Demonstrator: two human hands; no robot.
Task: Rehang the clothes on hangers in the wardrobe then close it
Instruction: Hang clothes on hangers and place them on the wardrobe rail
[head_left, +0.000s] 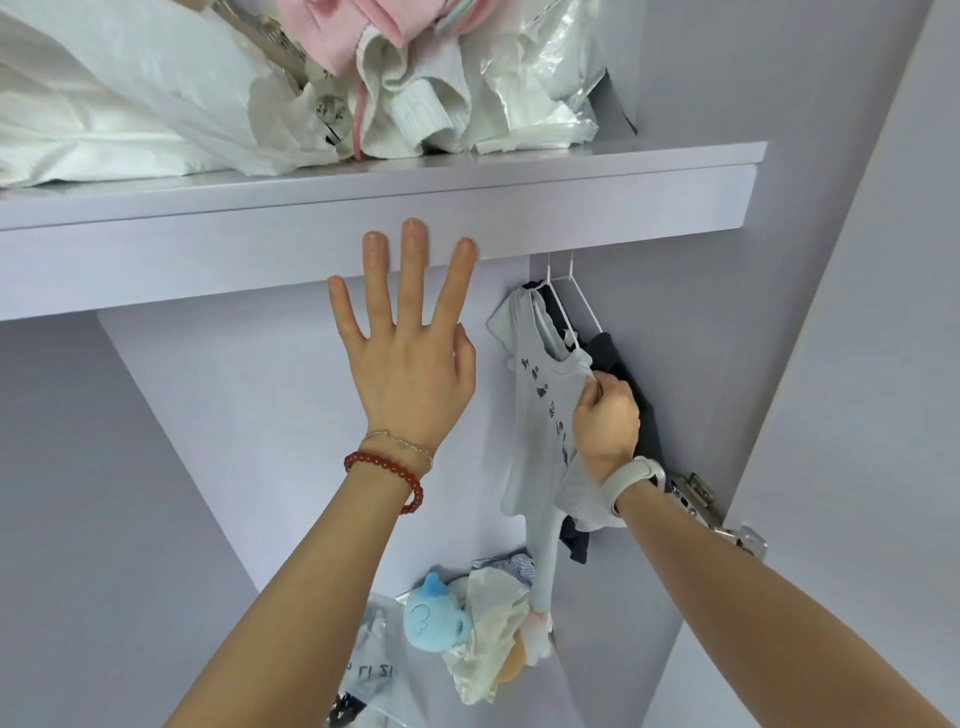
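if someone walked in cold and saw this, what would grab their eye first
Most likely the left hand, held up mid-frame with fingers spread straight against the front edge of the shelf. To its right, the right hand pinches the shoulder of a small grey printed shirt hanging on a white hanger under the shelf. Above, white bags and a pink garment pile on the shelf, and a blue plush toy sits low in the wardrobe.

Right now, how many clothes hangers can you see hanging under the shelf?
2. Both white hangers hang side by side under the shelf: one carries the grey T-shirt pinched by the right hand, the other carries the dark garment behind it. More may be hidden.
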